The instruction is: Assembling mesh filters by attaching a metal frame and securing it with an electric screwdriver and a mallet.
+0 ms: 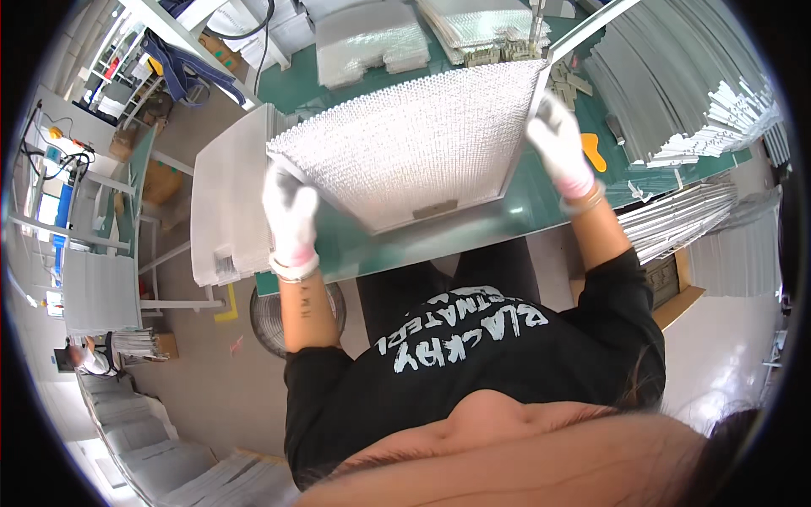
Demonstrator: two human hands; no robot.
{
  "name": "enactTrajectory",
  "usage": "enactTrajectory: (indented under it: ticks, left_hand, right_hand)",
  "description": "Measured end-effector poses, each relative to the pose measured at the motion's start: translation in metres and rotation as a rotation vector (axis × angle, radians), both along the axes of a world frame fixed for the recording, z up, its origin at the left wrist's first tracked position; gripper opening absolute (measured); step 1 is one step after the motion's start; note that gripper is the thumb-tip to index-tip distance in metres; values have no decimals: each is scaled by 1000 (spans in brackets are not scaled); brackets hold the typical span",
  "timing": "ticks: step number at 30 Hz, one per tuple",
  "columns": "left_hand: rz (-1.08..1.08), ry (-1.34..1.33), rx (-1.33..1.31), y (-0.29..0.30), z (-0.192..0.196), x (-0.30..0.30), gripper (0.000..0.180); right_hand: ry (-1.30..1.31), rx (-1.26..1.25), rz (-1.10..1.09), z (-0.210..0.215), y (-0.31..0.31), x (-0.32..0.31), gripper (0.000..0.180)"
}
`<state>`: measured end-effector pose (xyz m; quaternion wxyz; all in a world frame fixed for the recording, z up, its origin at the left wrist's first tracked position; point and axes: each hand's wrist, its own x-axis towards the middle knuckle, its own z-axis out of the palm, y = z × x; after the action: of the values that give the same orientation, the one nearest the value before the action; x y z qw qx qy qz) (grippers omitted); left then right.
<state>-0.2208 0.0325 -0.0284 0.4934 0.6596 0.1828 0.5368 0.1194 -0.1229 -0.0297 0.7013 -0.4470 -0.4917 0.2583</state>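
Observation:
A silvery mesh panel (414,139) in a thin metal frame is held up at a tilt over the green tabletop (541,218). My left hand (290,215), in a white glove, grips its left side, fingers mostly behind the edge. Around the right side of the frame, my gloved right hand (557,144) is closed as well. Along the panel's upper edge the mesh looks jagged. A small dark patch sits on its lower edge. Near my right hand lies a flat orange-yellow tool (594,152).
Left of the panel stands a stack of pale sheets (228,194). Mesh stacks (367,42) lie at the back. Long metal strips (684,76) are piled at the right, with more strips (680,221) below the table edge. A round fan (272,321) stands on the floor.

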Motion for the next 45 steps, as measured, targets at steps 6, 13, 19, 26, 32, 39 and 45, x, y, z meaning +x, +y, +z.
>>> enactTrajectory:
  ticks: [6, 13, 19, 26, 32, 39, 45]
  left_hand:
    - [258, -61, 157, -8, 22, 19, 12]
    - [-233, -211, 324, -38, 23, 23, 20]
    - [-795, 456, 296, -42, -18, -11, 47]
    - [-581, 943, 529, -33, -73, -5, 52]
    - [-348, 1501, 443, -30, -69, -5, 39]
    - [-578, -83, 353, -40, 37, 1, 19]
    - [29, -192, 319, -17, 38, 17, 20]
  right_hand:
    - [-157, 48, -137, 44, 3, -21, 11]
    - [-131, 249, -81, 10, -22, -12, 4]
    - [-336, 391, 166, 2, -75, -34, 27]
    - [-311, 551, 316, -26, -101, -36, 24]
    - [-307, 404, 123, -23, -102, -43, 30]
    - [-245, 214, 20, 7, -51, -20, 6]
    - [-122, 53, -175, 34, -4, -31, 17]
